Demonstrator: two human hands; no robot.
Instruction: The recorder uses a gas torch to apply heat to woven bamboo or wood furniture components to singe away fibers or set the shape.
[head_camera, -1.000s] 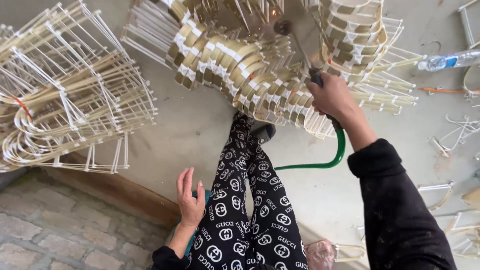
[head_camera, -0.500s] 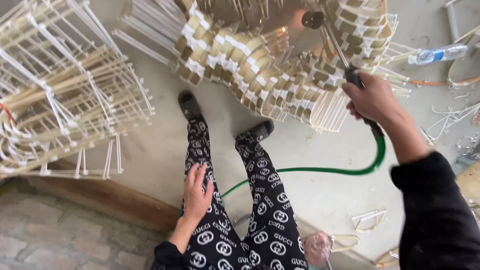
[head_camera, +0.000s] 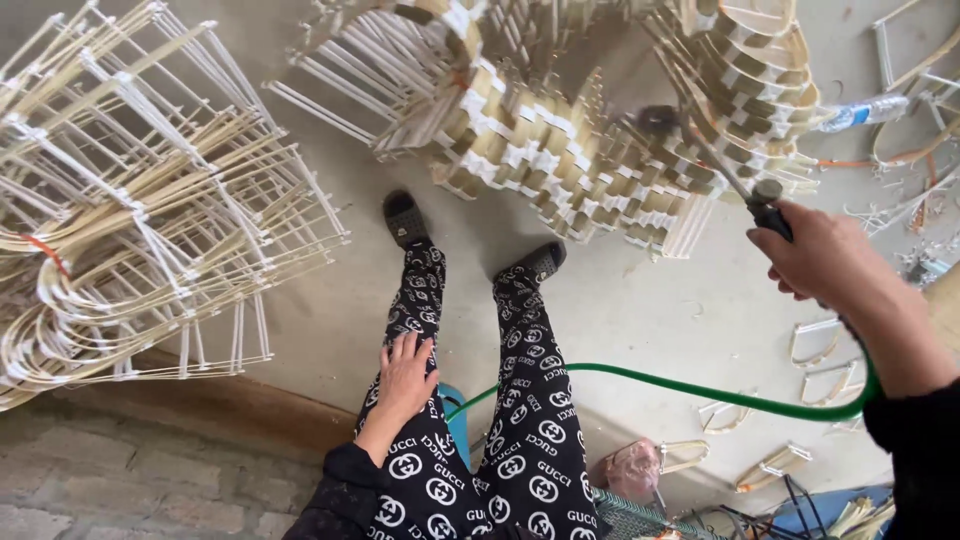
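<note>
- The black handle of a thin rod-like tool (head_camera: 742, 190) is gripped in the closed right hand (head_camera: 830, 262), at the right of the view.
- The tool's far end (head_camera: 658, 121) is held against the woven cane frame (head_camera: 600, 160), which lies on the concrete floor (head_camera: 300, 300) just beyond the feet.
- A green hose (head_camera: 700, 392) is seen running from under the right wrist, across the floor, toward the knees.
- The left hand (head_camera: 405, 375) is laid flat and open on the left thigh, with nothing held.
- 2 legs in black patterned trousers (head_camera: 520, 420) are stretched forward, ending in dark shoes (head_camera: 405, 218).
- A stack of bare white-and-tan frames (head_camera: 130, 220) is piled at the left, well apart from the woven piece.
- Small bent cane pieces (head_camera: 815, 340) are scattered near the right arm.
</note>
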